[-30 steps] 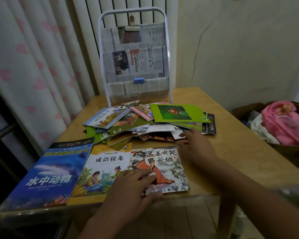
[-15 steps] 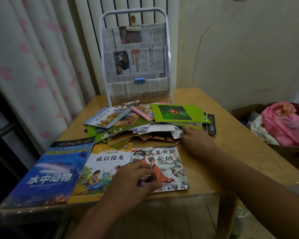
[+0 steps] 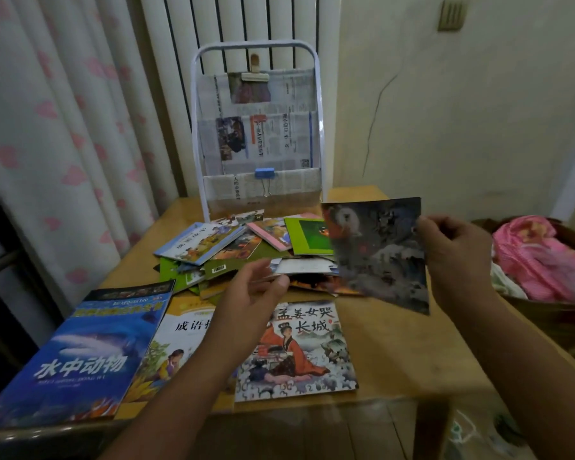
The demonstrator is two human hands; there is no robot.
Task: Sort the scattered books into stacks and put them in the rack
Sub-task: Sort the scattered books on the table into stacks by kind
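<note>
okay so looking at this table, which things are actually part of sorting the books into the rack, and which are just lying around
Part of the job:
- dark book held up by the right hand
- left hand, open above the table
- scattered pile of books
- three books laid out in front: blue book, yellow book, red-robed figure book
- rack

Just lying about:
- pink cloth in a box at right
- curtain

Home room: heart-print curtains (image 3: 63,134), radiator (image 3: 239,24), laundry basket (image 3: 551,293).

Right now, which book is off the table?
The dark-covered book, pinched at its right edge by the right hand. The rest lie on the table.
</note>
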